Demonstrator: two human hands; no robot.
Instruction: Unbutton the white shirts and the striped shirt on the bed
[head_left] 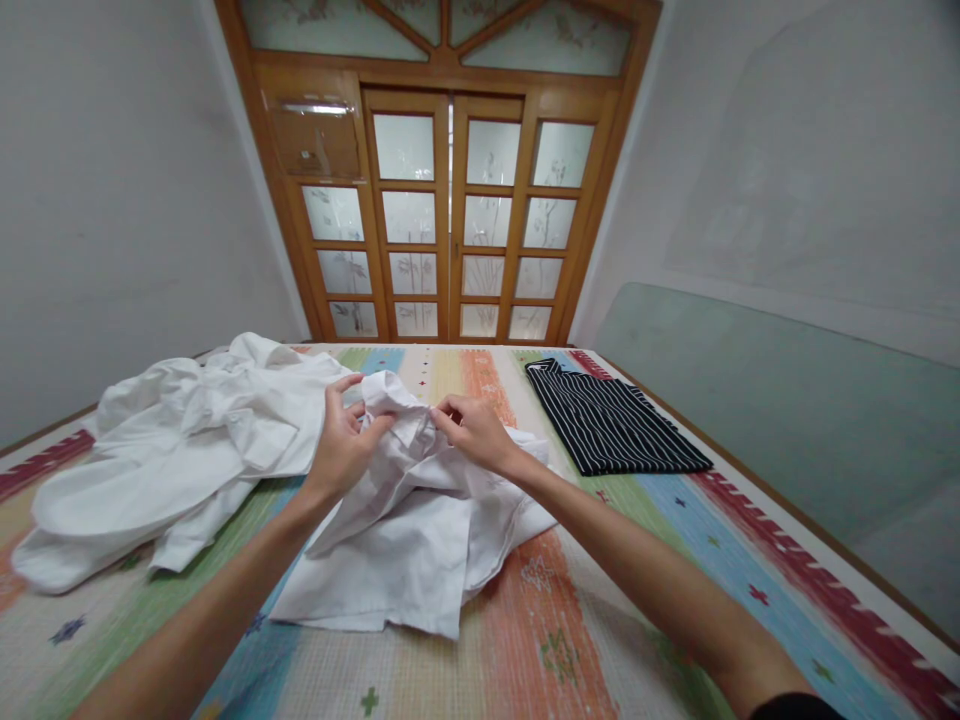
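Note:
A white shirt (pixel 397 550) lies crumpled in the middle of the striped cloth, its upper part lifted between my hands. What looks like its collar stands up there. My left hand (pixel 349 430) grips the raised fabric from the left, thumb in front and fingers partly behind it. On the other side my right hand (pixel 469 428) pinches an edge of the same fabric between thumb and fingertips. Whether a button sits under the right fingertips is too small to tell.
To the left spreads a heap of white clothing (pixel 202 420). A folded black garment with white stripes (pixel 619 420) lies at the right. Colourful striped cloth (pixel 540 640) covers the surface. A pale green panel (pixel 780 400) runs along the right wall, and wooden glazed doors (pixel 450 190) stand beyond.

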